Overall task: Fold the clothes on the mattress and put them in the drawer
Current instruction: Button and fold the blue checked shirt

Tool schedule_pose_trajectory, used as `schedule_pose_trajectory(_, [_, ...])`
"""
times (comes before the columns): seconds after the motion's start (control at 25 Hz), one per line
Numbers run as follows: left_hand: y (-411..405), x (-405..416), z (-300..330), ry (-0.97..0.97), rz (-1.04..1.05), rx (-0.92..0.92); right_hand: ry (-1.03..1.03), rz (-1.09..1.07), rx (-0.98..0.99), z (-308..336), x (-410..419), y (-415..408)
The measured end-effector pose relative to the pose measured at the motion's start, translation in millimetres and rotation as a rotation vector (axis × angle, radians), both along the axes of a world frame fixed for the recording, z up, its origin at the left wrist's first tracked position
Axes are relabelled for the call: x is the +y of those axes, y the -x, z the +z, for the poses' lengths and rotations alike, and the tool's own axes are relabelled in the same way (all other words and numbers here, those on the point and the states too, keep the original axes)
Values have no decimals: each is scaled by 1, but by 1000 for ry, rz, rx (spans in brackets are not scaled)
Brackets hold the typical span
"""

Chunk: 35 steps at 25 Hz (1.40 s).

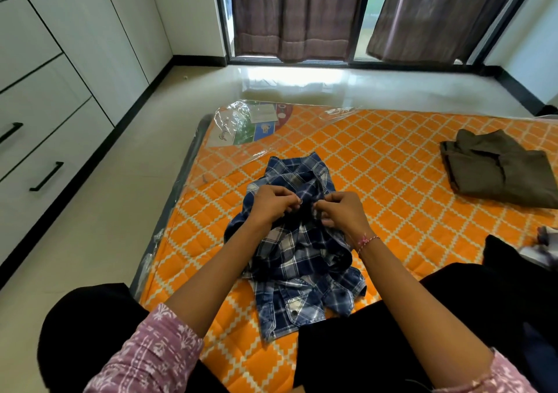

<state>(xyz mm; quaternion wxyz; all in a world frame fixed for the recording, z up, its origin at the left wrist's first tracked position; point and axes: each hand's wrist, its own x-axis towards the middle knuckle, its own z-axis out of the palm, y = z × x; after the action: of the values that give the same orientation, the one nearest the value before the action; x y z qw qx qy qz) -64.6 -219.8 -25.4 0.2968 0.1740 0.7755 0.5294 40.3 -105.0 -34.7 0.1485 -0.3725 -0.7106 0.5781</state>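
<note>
The orange mattress (392, 163) lies on the floor, its left edge facing the drawers (45, 163) across a strip of bare tile. A blue plaid shirt (299, 241) lies crumpled near that edge, olive trousers (495, 169) well to its right. Left hand (271, 205) and right hand (341, 211) each pinch shirt fabric. The corner label (256, 124) is unreadable

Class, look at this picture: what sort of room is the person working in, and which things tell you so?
Probably a bedroom at home. An orange diamond-patterned mattress lies on the pale floor, white built-in wardrobe drawers with black handles line the left wall, and brown curtains hang over glass doors.
</note>
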Motion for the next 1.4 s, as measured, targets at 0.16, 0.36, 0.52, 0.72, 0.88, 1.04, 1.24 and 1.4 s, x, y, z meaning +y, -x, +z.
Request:
schedule_pose_trajectory(0.16, [-12,5,4,-56,29,-41,-128,-67,3,2,-11,3])
schedule_pose_trajectory(0.36, [-21,7,0,-98,59,24,-70,-112,36,2,-19,1])
schedule_pose_trajectory(0.52, [-28,9,-5,-121,75,57,-42,-111,53,3,-20,-2])
schedule_pose_trajectory(0.72, [-26,11,-5,-113,71,81,137,-89,77,6,-14,-3])
schedule_pose_trajectory(0.88, [-19,10,-1,-104,20,88,587,-59,190,7,-2,-11])
schedule_pose_trajectory(1.04, [-19,12,0,-57,-14,114,395,6,153,8,-5,-8])
schedule_pose_trajectory(1.24, [-21,17,11,-67,45,144,-126,17,66,13,-11,5])
schedule_pose_trajectory(1.4, [-18,20,22,-3,94,50,-512,59,-26,23,-16,14])
